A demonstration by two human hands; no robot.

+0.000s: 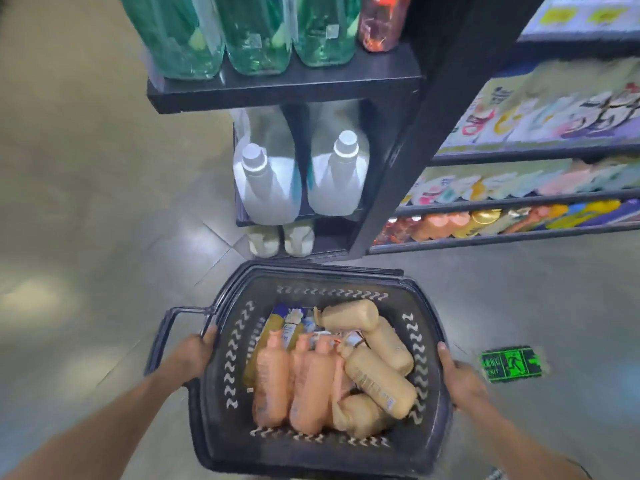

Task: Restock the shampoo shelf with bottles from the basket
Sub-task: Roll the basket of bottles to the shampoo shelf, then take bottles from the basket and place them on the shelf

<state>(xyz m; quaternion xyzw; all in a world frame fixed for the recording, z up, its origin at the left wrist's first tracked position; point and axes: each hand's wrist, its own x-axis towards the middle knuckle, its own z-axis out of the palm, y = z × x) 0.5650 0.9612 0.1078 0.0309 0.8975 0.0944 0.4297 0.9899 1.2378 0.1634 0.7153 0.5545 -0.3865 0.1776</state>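
Just then, the black basket (221, 393) hung above the tiled floor (86, 237), gripped on both sides. The left hand (194, 355) had its fingers curled round the left rim, thumb on top, beside the folded-out handle (162, 337). The right hand (460, 379) wrapped the right rim the same way. Inside, peach bottles (273, 386) lay side by side along the left and near edge, beige bottles (377, 379) were piled against the right wall, and a few blue-and-white bottles (292, 323) lay toward the far left corner. Beyond the far rim stood a dark end rack (287, 88) with green bottles (256, 32) above white jugs (337, 181). Blurred rows of coloured bottles filled the shelves (519, 197) at the right. A green exit sticker (510, 365) lay on the floor beside the right hand.
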